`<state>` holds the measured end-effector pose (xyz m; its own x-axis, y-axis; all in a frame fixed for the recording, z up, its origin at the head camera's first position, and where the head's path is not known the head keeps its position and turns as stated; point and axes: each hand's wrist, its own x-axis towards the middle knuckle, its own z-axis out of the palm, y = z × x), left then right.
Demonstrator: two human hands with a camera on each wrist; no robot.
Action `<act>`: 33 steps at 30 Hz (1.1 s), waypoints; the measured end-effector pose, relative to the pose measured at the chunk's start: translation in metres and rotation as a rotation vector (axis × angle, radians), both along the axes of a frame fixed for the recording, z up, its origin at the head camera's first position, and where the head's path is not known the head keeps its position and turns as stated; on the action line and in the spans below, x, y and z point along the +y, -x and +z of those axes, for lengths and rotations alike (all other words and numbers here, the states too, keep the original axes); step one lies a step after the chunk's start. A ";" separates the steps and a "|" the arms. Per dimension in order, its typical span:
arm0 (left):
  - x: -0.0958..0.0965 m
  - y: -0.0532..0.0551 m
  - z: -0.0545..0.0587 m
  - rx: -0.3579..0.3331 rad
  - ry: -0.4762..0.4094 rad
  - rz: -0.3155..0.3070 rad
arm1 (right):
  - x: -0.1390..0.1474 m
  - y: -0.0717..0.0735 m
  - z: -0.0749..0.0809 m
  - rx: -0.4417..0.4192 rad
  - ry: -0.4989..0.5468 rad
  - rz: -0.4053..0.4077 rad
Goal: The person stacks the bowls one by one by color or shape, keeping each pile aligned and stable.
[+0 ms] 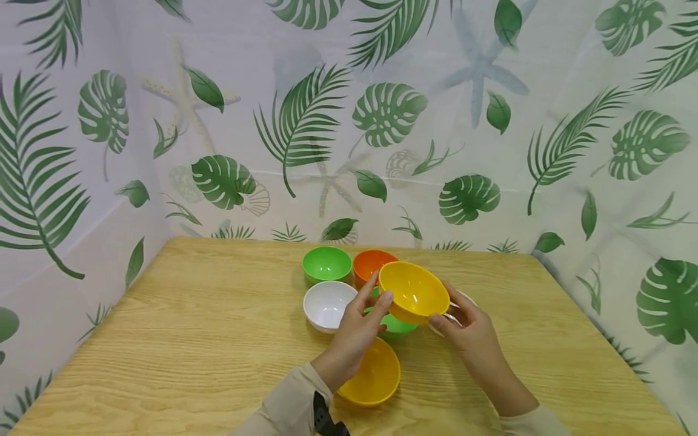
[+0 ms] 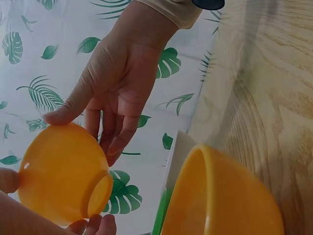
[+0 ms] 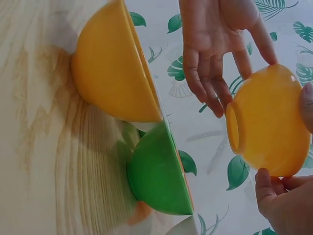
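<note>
Your left fingers (image 1: 365, 292) and right fingers (image 1: 464, 305) grasped one yellow bowl (image 1: 415, 295), not yet set down, a second bowl (image 1: 377, 376) resting at its seven o'clock.

The head view looks forward and down from above the near side of the wooden tabletop (image 1: 191, 315), far enough back to take in both hands, the bowls (image 1: 327, 266) and the leaf-patterned backdrop (image 1: 469, 200). The left-wrist view is close and low, lying on its side with the tabletop along its right; it faces across to the right hand (image 2: 122, 81). The right-wrist view, equally near, tips the other way — tabletop at its left — and faces the left hand (image 3: 215, 39). Both wrist views share the raised yellow bowl (image 3: 271, 122), seen from outside; the head view shows its inside.
</note>
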<state>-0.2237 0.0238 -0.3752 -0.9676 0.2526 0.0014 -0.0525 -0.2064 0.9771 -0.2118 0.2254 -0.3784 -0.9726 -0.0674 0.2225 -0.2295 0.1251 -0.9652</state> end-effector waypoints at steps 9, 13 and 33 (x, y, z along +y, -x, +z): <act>-0.008 0.000 0.005 0.159 0.050 -0.004 | -0.002 -0.005 0.004 0.007 0.000 -0.015; -0.012 -0.001 0.006 0.218 0.047 0.032 | -0.003 -0.009 0.004 0.024 -0.002 0.036; -0.053 0.004 0.005 0.272 -0.022 -0.230 | -0.020 -0.017 0.007 0.090 0.006 0.130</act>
